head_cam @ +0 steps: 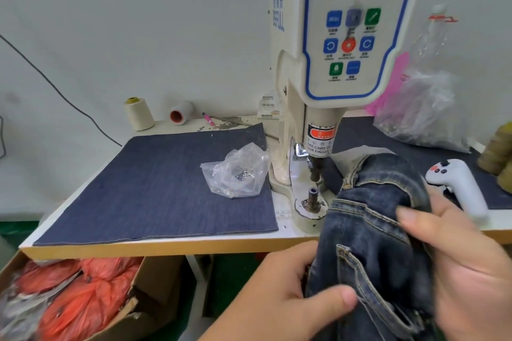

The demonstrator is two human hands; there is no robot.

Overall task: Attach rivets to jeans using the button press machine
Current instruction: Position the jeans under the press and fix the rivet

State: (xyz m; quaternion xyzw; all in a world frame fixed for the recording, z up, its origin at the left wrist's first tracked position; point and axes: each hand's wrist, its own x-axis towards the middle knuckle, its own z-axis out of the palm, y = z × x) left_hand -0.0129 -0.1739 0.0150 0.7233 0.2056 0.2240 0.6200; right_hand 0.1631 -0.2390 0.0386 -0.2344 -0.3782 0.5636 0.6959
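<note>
Denim jeans (371, 232) bunched, pinched by both hands' fingers (329, 299), lower part cut off

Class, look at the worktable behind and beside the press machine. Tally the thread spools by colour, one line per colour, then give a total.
Cream spool, standing upright: 1
White spool with an orange core, lying on its side: 1
Olive spools at the right edge: 2 showing, partly cut off
Total: 4
</note>
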